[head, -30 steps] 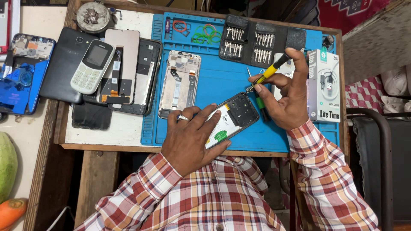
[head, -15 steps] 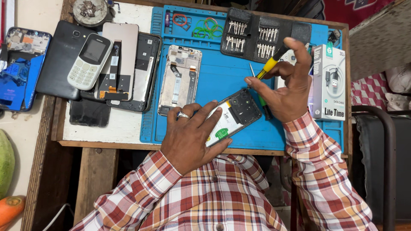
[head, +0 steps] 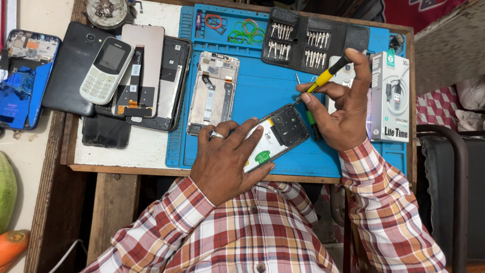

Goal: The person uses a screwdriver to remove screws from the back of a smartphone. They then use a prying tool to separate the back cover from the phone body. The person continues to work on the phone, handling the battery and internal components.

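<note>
Left hand [head: 227,159] lies flat on the opened smartphone with the white battery and black upper board cover [head: 275,136], fingers spread, pinning it to the blue silicone repair mat [head: 262,91] near the front edge of the wooden bench [head: 108,167]. It presses down rather than closing around the phone.

Right hand [head: 343,114] is closed on a slim yellow-and-black precision screwdriver [head: 326,77], thumb and fingers pinching the shaft and forefinger over the cap. The tip sits at the phone's top right corner, by the black cover. Whether the tip is seated in a screw head I can't tell; too small at this angle.

Step in hand, as I read it: working a cover screw at that corner. The next move would call for a vertical driver, light downward load, short twists from the fingertips, and the phone held dead still.

Around it:
- bare silver phone mid-frame [head: 213,91] lies on the mat, just left of the work
- black fold-out case of driver bits [head: 313,38] lies open at the mat's back edge
- white cable box [head: 390,96] stands just beside the right hand
- grey keypad phone [head: 106,71] rests on a stack of phone backs and screens, well left
</note>
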